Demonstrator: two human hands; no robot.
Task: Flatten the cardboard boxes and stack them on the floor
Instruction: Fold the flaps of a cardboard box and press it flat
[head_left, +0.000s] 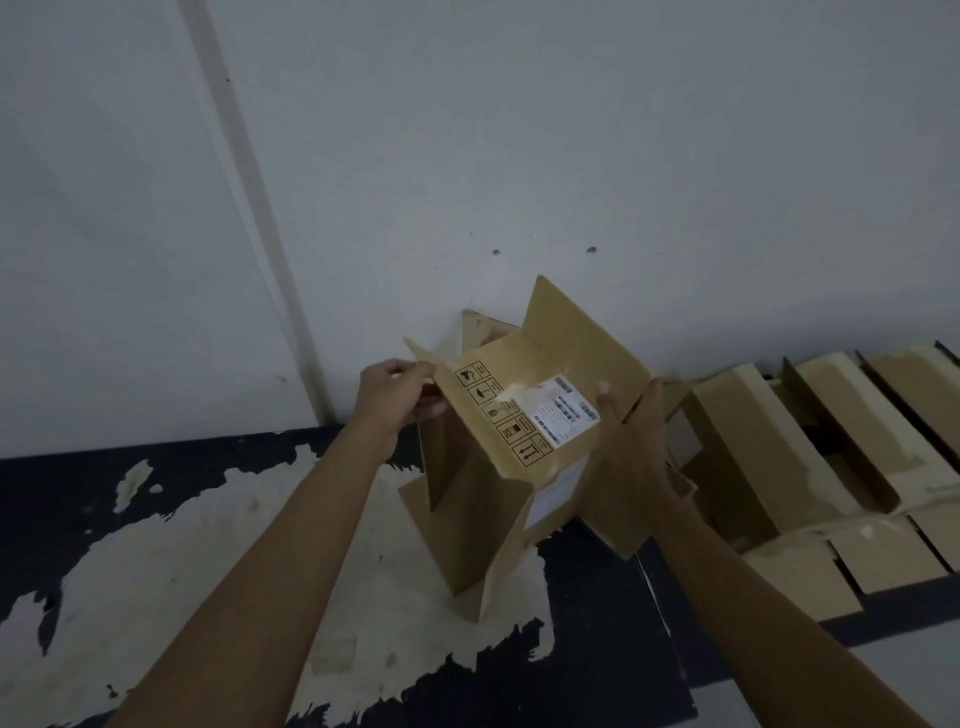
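Cardboard box (524, 415), flaps open, pinched between my left hand (400, 395) and right hand (631, 436); I'm mid-collapse, next pressing its walls flat.

Worn dark floor (156, 519) along the wall

I see pale patches where its paint has peeled, and flattened cardboard boxes (810, 467) lying on it at right.

Two bare forearms reach in from the bottom of the view — no sleeves show on either one. The left hand (397, 392) and the right hand (631, 434) are bare too, without gloves, and the wrists are plain — no watch, band or ring can be made out in the dim light.
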